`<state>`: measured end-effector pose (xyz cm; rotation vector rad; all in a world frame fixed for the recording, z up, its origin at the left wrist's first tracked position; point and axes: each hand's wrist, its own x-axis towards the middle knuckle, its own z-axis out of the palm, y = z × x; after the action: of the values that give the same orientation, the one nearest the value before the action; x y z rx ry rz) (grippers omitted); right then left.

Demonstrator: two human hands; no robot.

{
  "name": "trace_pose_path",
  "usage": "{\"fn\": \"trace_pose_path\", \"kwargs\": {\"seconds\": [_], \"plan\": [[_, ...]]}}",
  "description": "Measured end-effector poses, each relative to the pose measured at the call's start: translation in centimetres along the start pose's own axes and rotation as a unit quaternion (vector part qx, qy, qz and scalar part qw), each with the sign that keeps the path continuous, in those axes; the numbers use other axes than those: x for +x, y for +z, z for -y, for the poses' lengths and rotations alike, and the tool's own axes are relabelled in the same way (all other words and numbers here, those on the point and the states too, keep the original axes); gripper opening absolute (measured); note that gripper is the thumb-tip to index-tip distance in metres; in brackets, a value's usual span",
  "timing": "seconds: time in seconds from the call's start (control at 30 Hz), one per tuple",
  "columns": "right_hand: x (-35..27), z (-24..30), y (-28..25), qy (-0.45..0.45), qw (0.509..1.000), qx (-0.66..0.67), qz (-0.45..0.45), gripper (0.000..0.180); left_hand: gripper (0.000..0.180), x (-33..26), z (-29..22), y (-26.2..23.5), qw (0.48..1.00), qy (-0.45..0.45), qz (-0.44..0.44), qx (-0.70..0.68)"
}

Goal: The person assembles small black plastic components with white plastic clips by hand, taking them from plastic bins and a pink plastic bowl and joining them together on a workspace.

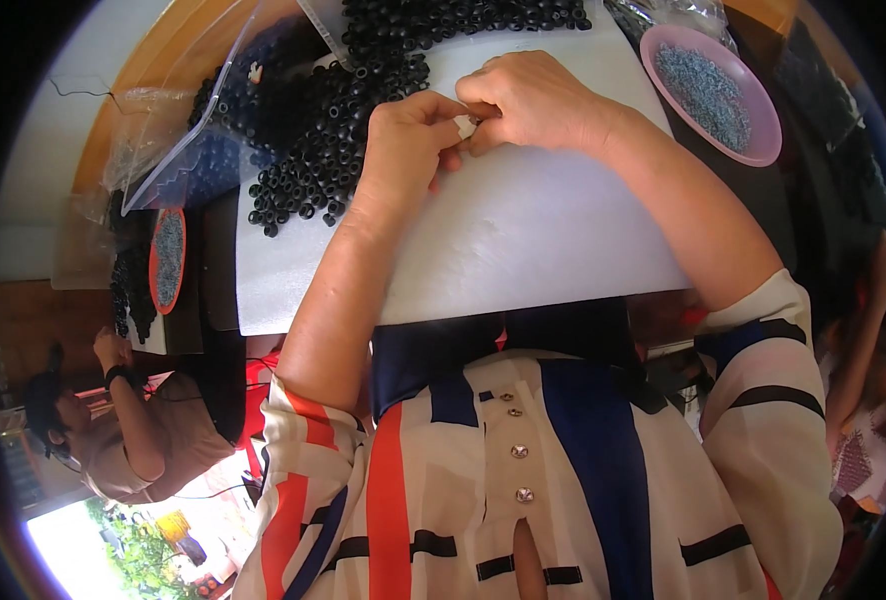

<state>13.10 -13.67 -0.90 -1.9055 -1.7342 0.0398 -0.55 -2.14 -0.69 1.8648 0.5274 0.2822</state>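
Observation:
Both my hands meet over a white foam-like sheet (533,240). In the pinched fingers of my left hand (403,135) is a small white piece (466,127), its exact kind too small to tell. My right hand (533,98) is closed right against it, thumb and fingers pressed together at the piece's far side. Whatever the right fingers grip is mostly hidden; a tiny dark spot shows between the two hands. Beside my left hand lies a heap of small black ring-shaped parts (313,170), spreading over the sheet's left side.
More black rings (463,20) lie at the far edge. A clear plastic bin (225,80) leans at the left. Small blue-grey pieces fill a pink bowl (769,150) at far right and an orange dish (183,260) at left. One person (143,430) sits left; another person's arm (863,340) shows right.

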Motion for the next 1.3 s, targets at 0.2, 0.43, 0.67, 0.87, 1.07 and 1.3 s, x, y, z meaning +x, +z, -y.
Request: {"fn": "trace_pose_path", "kwargs": {"seconds": [0.2, 0.43, 0.67, 0.87, 1.07, 1.3], "plan": [[-0.2, 0.0, -1.5, 0.060, 0.992, 0.097, 0.061, 0.012, 0.010, 0.1, -0.1, 0.4, 1.000, -0.011, -0.008, 0.002], [0.2, 0.6, -1.7, 0.063, 0.993, 0.074, 0.064, 0.005, 0.006, 0.3, -0.4, 0.1, 1.000, -0.015, -0.022, -0.012], [0.1, 0.1, -1.0, 0.077, 0.995, 0.050, 0.046, 0.003, 0.008, 0.9, -0.6, 0.0, 0.999, -0.032, 0.002, -0.011], [0.2, 1.0, -1.3, 0.097, 0.993, 0.051, 0.050, 0.004, 0.009, 0.6, -1.6, -0.4, 0.996, -0.081, 0.011, -0.022], [0.1, 0.5, -1.4, 0.103, 0.992, 0.061, 0.047, 0.005, 0.008, 0.9, -2.0, -0.7, 0.992, -0.098, 0.033, -0.067], [0.0, 1.1, -1.4, 0.112, 0.989, 0.082, 0.044, 0.005, 0.011, 1.2, -1.9, -1.1, 0.993, -0.107, 0.055, -0.019]]}}
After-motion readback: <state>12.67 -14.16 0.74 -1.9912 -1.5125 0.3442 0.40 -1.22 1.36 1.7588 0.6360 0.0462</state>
